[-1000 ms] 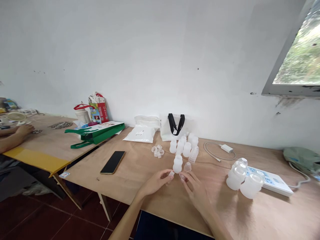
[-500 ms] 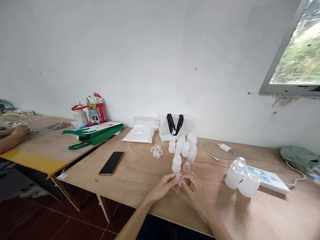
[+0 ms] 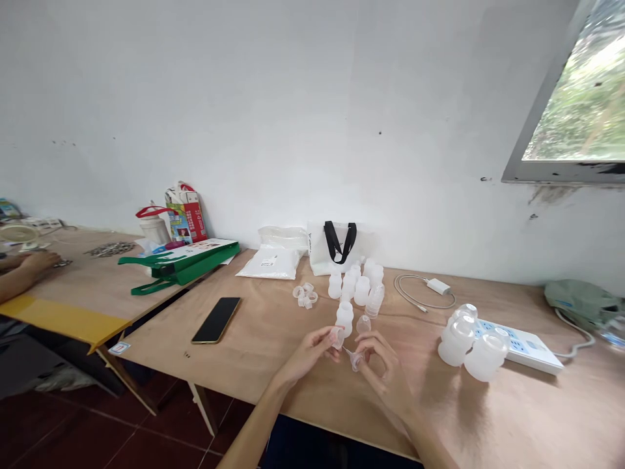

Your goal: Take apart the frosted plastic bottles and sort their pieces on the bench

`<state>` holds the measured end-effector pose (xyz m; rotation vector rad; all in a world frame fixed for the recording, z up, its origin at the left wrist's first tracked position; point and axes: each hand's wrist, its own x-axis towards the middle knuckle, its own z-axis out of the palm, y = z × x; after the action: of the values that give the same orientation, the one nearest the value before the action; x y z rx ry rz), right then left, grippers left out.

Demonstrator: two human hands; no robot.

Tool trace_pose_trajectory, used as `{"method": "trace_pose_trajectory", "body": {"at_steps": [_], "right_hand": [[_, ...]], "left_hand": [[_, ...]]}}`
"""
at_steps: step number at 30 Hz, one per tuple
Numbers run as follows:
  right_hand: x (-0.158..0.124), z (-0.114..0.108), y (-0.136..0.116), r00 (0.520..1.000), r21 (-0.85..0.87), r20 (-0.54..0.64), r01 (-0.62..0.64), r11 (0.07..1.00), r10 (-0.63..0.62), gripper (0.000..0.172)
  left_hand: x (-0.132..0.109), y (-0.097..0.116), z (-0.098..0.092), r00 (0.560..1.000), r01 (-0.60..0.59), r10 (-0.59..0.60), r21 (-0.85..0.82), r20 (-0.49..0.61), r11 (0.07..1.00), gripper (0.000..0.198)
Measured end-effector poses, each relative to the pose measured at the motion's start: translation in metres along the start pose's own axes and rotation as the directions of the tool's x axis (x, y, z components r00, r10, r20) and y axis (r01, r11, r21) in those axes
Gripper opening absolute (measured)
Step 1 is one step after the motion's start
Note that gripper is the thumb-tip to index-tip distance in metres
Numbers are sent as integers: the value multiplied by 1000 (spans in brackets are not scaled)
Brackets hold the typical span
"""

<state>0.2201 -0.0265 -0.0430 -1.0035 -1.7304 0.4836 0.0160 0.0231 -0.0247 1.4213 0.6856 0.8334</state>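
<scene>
In the head view, the person's left hand [image 3: 308, 355] pinches a small translucent plastic cup [image 3: 336, 337] narrowly between thumb and fingers. The right hand [image 3: 388, 371] holds a small clear funnel-shaped piece [image 3: 356, 361] at its fingertips, its thin stem pointing toward the cup, and the 2 pieces are close but not clearly touching. Both hands are above a plywood desk [image 3: 273, 345]. Just beyond them stand a frosted plastic bottle [image 3: 344, 318] and a small clear cone [image 3: 363, 324], with a cluster of upright frosted bottles [image 3: 362, 290] behind. Left of that cluster lies a small heap of clear rings [image 3: 305, 294], and a black smartphone [image 3: 215, 320] lies further left. Against the wall are a white packet [image 3: 268, 264] and a white bag with black handles [image 3: 336, 251]. To the right, wider frosted bottles [image 3: 488, 357] stand beside and partly on a white power strip [image 3: 525, 345], near a white charger [image 3: 438, 285]. On a separate desk [image 3: 88, 280] at far left, another person's hand [image 3: 41, 262] rests near a green bag [image 3: 180, 264].
</scene>
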Motion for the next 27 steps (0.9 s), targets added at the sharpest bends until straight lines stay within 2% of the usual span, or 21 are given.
{"method": "trace_pose_trajectory", "body": {"at_steps": [2, 4, 7, 9, 13, 16, 21, 27], "right_hand": [[-1, 0, 2, 1000, -3, -1, -8, 1000, 8, 18], [-1, 1, 4, 1000, -14, 20, -15, 1000, 15, 18], [-1, 5, 11, 996, -33, 78, -29, 999, 32, 15], [-2, 8, 16, 993, -57, 97, -60, 997, 66, 14], [-6, 11, 23, 986, -124, 44, -153, 980, 159, 17], [-7, 11, 23, 982, -145, 87, -153, 978, 167, 18], [-5, 8, 19, 983, -127, 103, -138, 982, 151, 18], [-4, 11, 26, 964, -95, 85, -246, 965, 254, 23]], "left_hand": [[-2, 2, -4, 1000, -7, 6, 19, 13, 1000, 61], [-3, 3, -5, 996, -7, 3, 46, 84, 999, 59], [-5, 6, 2, 977, -19, 2, 77, 215, 997, 55], [-6, 9, 9, 969, -42, 20, 84, 247, 996, 53], [-8, 13, 17, 968, -63, 29, 130, 248, 990, 48], [-9, 11, 19, 967, -40, 0, 155, 254, 987, 49], [-8, 3, 21, 966, 11, -29, 70, 255, 997, 52], [-8, 0, 25, 976, 38, -52, 69, 213, 997, 53]]}}
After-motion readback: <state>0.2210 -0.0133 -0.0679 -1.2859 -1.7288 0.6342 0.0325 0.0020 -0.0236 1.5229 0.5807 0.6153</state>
